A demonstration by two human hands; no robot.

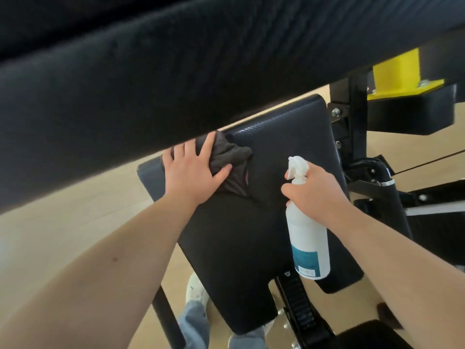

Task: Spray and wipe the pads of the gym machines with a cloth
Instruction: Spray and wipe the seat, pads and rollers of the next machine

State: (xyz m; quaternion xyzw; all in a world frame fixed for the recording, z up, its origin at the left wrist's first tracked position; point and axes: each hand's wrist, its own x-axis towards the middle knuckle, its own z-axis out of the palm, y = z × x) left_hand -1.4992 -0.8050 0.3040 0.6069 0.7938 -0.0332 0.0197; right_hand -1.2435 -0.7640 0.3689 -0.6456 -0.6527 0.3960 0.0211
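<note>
A black seat pad (264,222) of a gym machine slopes away below me. My left hand (193,170) lies flat with fingers spread on a dark grey cloth (231,162), pressing it onto the pad's upper left part. My right hand (314,190) grips the neck of a white spray bottle (307,238) with a teal label, held upright over the pad's right side, its nozzle facing left toward the cloth. A second long black pad (176,71) crosses the top of the view and hides the far edge of the cloth.
The machine's black steel frame (352,137) with a yellow bracket (397,71) stands to the right. A notched adjustment rail (299,306) runs under the seat. A light wooden floor (75,222) lies around it, with my shoe (196,290) and jeans below.
</note>
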